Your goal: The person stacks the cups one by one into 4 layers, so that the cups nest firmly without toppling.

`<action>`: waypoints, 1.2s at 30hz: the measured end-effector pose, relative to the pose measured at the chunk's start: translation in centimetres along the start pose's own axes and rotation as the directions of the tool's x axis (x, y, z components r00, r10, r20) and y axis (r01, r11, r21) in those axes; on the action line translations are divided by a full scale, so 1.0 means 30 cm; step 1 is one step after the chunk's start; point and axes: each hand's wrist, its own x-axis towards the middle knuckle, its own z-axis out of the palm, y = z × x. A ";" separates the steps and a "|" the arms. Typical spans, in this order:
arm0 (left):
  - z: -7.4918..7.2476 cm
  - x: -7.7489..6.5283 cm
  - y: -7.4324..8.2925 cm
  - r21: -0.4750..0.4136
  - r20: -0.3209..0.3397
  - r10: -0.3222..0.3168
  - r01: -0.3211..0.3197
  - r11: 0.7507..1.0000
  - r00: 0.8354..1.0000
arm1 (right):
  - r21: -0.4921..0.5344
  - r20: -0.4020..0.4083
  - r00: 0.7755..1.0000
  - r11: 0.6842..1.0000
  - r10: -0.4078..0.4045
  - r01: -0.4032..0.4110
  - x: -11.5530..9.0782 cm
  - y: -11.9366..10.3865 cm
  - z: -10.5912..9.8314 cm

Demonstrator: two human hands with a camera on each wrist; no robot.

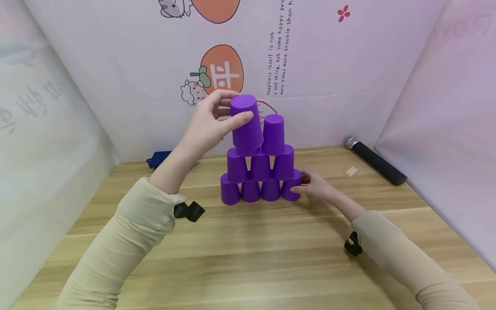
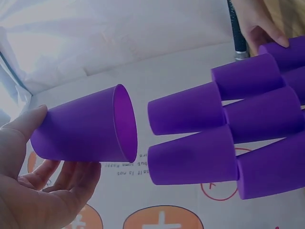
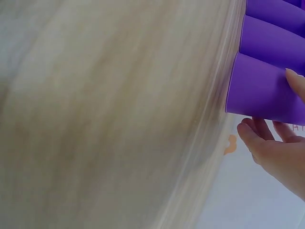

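My left hand (image 1: 209, 122) holds a purple cup (image 1: 247, 129) mouth-down, thumb on the near side and fingers beyond. In the left wrist view a gap separates this held cup (image 2: 83, 125) from the top tier of a stacked pyramid of purple cups. Two cups form that tier; the right one (image 1: 273, 135) shows in the head view, while the held cup hides the other. Three cups (image 1: 260, 165) stand below them, above a bottom row of several. My right hand (image 1: 315, 186) grips the bottom row's right-end cup (image 3: 267, 90), its thumb in front.
A black microphone (image 1: 376, 161) with a silver head lies at the back right, near a small pink patterned piece (image 1: 351, 172). Behind my left forearm sits a dark blue object (image 1: 158, 159), partly hidden. White printed cloth (image 1: 317, 64) encloses the wooden table (image 1: 232, 254).
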 end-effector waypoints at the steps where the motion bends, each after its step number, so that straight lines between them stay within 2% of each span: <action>1: 0.001 0.013 0.006 0.001 -0.007 -0.012 0.012 1.000 1.000 | 0.001 -0.004 1.000 1.000 0.002 -0.002 0.000 -0.001 0.002; 9: 0.030 0.125 0.025 0.003 -0.055 -0.067 0.068 0.998 0.996 | 0.012 0.000 1.000 1.000 0.003 -0.003 0.003 -0.001 0.009; 16: 0.058 0.185 0.002 0.003 -0.086 -0.111 0.112 0.994 0.990 | 0.030 0.015 1.000 0.999 0.023 -0.023 0.003 -0.004 0.009; 25: 0.089 0.242 -0.030 0.063 -0.122 -0.115 0.123 0.990 0.986 | 0.034 0.020 1.000 0.999 0.013 -0.013 0.004 0.001 0.011; 31: 0.100 0.261 -0.042 0.115 -0.141 -0.110 0.127 0.985 0.984 | 0.027 0.017 1.000 1.000 0.006 -0.006 0.005 0.004 0.006; 36: 0.108 0.269 -0.047 0.132 -0.132 -0.106 0.123 0.984 0.986 | 0.027 0.016 1.000 1.000 0.007 -0.007 0.008 0.004 0.003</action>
